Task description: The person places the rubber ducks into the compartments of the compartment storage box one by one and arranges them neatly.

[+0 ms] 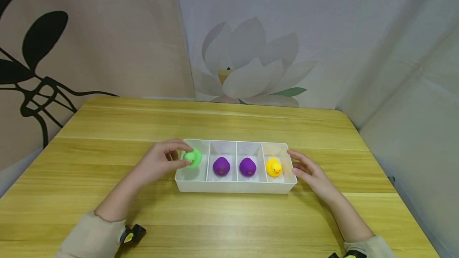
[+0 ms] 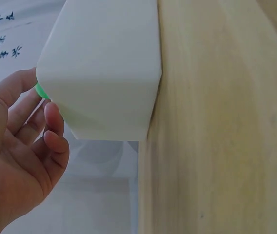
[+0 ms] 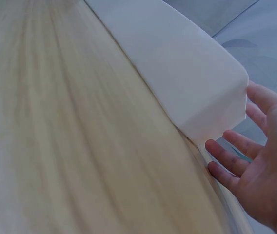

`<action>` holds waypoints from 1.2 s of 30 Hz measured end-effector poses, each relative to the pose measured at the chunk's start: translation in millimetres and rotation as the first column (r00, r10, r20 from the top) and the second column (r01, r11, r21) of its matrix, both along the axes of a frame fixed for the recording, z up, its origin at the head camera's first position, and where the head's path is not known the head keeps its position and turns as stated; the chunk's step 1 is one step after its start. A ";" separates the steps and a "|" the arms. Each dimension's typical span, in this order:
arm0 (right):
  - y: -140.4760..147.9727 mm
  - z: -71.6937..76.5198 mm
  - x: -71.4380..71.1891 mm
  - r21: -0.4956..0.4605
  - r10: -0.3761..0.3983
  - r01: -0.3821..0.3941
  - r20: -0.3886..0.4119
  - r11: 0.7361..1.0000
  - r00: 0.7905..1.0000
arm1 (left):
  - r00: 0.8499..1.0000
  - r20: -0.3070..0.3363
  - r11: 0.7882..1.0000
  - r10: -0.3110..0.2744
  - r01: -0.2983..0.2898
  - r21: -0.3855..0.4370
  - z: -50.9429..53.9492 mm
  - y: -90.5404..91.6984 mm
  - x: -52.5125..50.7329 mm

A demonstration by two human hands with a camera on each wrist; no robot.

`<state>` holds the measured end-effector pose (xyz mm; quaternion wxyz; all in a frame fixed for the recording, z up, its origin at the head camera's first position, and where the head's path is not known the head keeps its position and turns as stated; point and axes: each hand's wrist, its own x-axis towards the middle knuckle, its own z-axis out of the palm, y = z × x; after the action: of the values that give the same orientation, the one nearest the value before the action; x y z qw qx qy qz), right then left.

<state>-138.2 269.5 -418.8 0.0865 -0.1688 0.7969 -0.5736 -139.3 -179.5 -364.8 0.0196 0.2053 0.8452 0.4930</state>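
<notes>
My left hand (image 1: 165, 157) pinches a green rubber duck (image 1: 194, 157) between thumb and fingers at the leftmost compartment of a white divided box (image 1: 233, 187). In the left wrist view only a sliver of the green duck (image 2: 42, 91) shows past the box's rim. Two purple rubber ducks, one (image 1: 221, 166) and another (image 1: 248, 167), sit in the middle compartments. A yellow rubber duck (image 1: 274, 167) is in the rightmost one. At the box's right end rests my right hand (image 1: 311, 173), its fingers spread and loosely bent, with thumb and fingertips touching the wall (image 3: 221, 109).
The box stands on a wooden table (image 1: 229, 222), whose far edge meets a hanging curtain (image 1: 251, 51) printed with a flower. Another pale cloth (image 1: 412, 110) hangs along the right side. A black wrist camera (image 1: 133, 234) is strapped at the left sleeve.
</notes>
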 end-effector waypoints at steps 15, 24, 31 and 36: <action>-0.8 0.5 -0.2 -0.005 0.007 -0.007 -0.010 1.000 1.000 | 0.999 -0.003 0.996 -0.032 0.032 -0.085 -7.8 3.5 -4.9; 0.0 1.8 0.3 0.007 0.003 -0.003 -0.004 1.000 1.000 | 0.999 0.029 0.991 -0.041 0.044 -0.127 -11.6 6.6 -8.0; -0.3 2.4 1.0 0.013 0.001 -0.001 0.004 1.000 1.000 | 0.998 0.009 0.986 -0.058 0.059 -0.158 -14.2 6.9 -10.1; -0.5 2.2 0.9 0.016 0.002 -0.002 0.003 1.000 1.000 | 0.999 0.016 0.985 -0.048 0.050 -0.164 -14.9 9.6 -11.0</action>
<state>-137.3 269.0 -416.6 0.0896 -0.1680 0.8013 -0.5672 -150.3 -169.9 -379.7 0.0535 0.2206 0.8775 0.4223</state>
